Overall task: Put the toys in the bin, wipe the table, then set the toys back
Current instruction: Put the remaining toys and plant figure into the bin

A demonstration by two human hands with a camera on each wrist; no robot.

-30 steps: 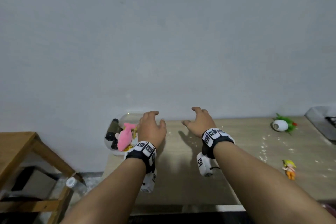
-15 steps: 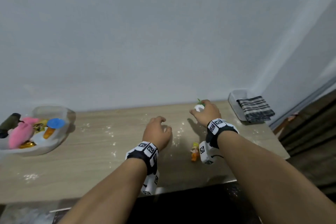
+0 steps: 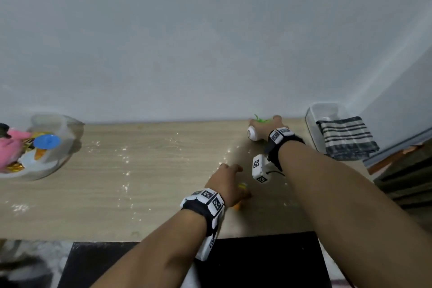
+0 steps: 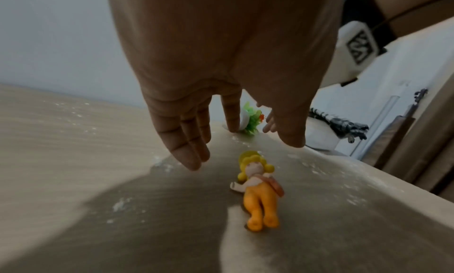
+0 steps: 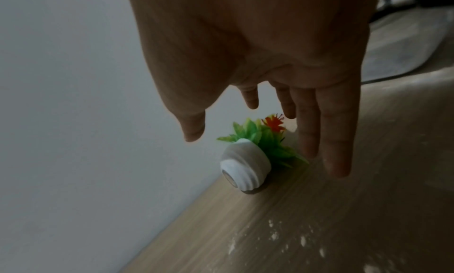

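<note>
Toys left out: two, both on the table (image 3: 163, 170) — a yellow-haired figurine (image 4: 258, 191) lying on its back near the front edge, and a small potted plant (image 5: 248, 160) tipped on its side against the back wall.
Left hand: our left hand (image 3: 228, 184) hovers over the figurine with fingers (image 4: 186, 151) straight and thumb apart, wide enough to drop around it; it holds nothing and is not yet touching the toy.
Right hand: our right hand (image 3: 264, 127) is spread above the plant, fingers (image 5: 336, 151) long and relaxed beside the green leaves, thumb on the pot's side; no grasp yet.
Why both reach: we judge the two hands are working one toy each, so a single trip to the bin clears the last of them.
Bin: the clear bin (image 3: 67, 133) sits at the far left end, well apart from both hands, already holding a pink plush (image 3: 11, 145), a blue disc and other pieces.
Cloth: a striped cloth (image 3: 346, 138) drapes over a clear tray (image 3: 314, 112) at the right end, close to hand for wiping.
Mess: white crumbs (image 3: 124, 159) are scattered across the wood.
Writing: none readable; the wrist bands carry only black-and-white square markers (image 3: 257, 163).
</note>
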